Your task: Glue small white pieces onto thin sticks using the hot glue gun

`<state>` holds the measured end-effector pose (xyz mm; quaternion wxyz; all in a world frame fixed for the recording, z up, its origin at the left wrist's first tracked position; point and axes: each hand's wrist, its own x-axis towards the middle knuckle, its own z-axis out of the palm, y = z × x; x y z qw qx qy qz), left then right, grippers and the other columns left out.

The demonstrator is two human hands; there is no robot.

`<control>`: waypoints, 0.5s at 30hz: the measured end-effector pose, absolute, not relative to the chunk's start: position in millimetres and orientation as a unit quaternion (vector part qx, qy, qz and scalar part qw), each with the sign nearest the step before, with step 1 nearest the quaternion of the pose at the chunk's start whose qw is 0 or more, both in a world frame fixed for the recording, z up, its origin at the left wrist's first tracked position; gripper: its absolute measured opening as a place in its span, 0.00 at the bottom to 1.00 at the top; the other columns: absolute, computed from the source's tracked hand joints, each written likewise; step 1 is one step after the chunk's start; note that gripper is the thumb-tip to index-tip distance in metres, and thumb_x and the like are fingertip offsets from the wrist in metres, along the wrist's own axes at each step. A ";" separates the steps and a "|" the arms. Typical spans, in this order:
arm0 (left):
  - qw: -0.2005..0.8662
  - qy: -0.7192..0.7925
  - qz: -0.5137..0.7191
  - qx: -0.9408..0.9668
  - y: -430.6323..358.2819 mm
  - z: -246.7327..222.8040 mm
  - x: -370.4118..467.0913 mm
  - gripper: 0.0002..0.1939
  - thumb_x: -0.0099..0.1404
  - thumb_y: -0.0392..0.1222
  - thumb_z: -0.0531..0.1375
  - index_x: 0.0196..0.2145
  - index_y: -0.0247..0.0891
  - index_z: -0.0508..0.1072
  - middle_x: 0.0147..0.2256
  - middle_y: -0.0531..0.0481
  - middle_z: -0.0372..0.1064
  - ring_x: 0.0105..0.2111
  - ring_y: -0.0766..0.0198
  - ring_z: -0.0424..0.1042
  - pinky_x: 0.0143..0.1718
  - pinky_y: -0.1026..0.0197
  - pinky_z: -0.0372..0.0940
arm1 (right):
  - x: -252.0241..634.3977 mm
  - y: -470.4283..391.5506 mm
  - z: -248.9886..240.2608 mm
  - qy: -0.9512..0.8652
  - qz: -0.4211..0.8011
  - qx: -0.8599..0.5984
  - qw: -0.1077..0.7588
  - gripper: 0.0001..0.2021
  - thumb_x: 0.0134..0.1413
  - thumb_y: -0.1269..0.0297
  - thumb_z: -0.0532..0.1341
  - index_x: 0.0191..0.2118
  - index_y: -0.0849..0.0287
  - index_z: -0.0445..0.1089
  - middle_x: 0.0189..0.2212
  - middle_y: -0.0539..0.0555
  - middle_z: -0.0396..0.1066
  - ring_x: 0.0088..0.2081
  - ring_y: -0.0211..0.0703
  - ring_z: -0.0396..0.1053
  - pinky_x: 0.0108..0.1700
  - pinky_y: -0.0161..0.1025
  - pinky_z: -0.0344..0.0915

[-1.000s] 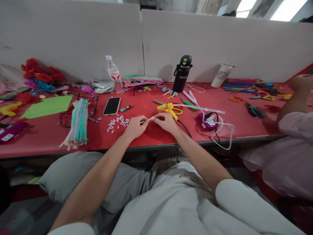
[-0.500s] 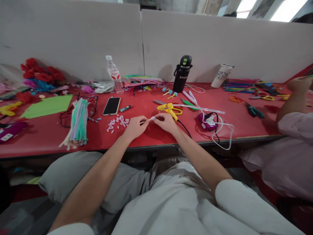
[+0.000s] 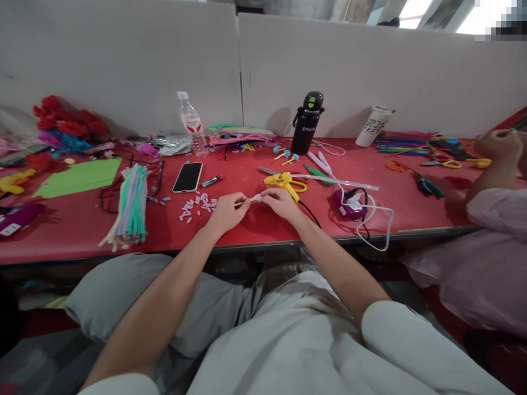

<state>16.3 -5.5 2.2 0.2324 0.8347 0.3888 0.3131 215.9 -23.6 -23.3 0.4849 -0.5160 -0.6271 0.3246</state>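
Observation:
My left hand [image 3: 230,211] is closed in a pinch on a thin pale stem, possibly a pipe cleaner, which runs toward the right. At its tip is a small pale lilac fuzzy piece [image 3: 257,197], pinched by the fingers of my right hand [image 3: 281,203]. The fingertips hide part of both. Left of my left hand lie several short pale pink cut pieces [image 3: 198,206]. Just beyond my right hand rests a yellow glue gun [image 3: 283,180] with a clear glue stick in it, beside yellow-handled scissors [image 3: 302,187].
A phone [image 3: 188,178], a bundle of pipe cleaners [image 3: 134,203] and a water bottle [image 3: 191,126] stand or lie leftward. Behind is a black flask [image 3: 307,125]; rightward are a purple power block [image 3: 349,205] with cables, pliers [image 3: 428,185] and another person's arm [image 3: 494,164].
My hands stay nearly in place, with the fingertips shifting slightly around the small lilac piece. The other person's hand at the right edge has moved a little.

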 end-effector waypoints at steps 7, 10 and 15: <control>0.227 0.386 0.313 0.837 -6.4 4.3 16.5 0.13 0.66 0.46 0.55 0.29 0.37 0.73 0.28 0.49 0.74 0.30 0.62 0.71 0.35 0.62 0.63 | 214.1 -25.7 -20.9 -0.636 0.311 -0.519 0.479 0.11 0.51 0.58 0.63 0.33 0.61 0.76 0.29 0.53 0.76 0.31 0.41 0.71 0.36 0.38 0.66; 0.238 0.388 0.318 0.832 -7.5 4.6 16.9 0.13 0.66 0.46 0.55 0.29 0.36 0.73 0.29 0.49 0.74 0.30 0.62 0.72 0.35 0.62 0.64 | 213.4 -27.5 -20.0 -0.639 0.307 -0.523 0.474 0.11 0.50 0.57 0.64 0.33 0.61 0.75 0.29 0.53 0.76 0.30 0.40 0.70 0.34 0.37 0.66; 0.242 0.386 0.316 0.832 -7.3 3.6 17.4 0.14 0.66 0.47 0.55 0.29 0.37 0.73 0.29 0.48 0.74 0.30 0.61 0.72 0.35 0.61 0.64 | 213.3 -27.5 -21.8 -0.639 0.305 -0.523 0.475 0.12 0.49 0.56 0.65 0.32 0.61 0.75 0.28 0.54 0.76 0.29 0.40 0.70 0.33 0.36 0.65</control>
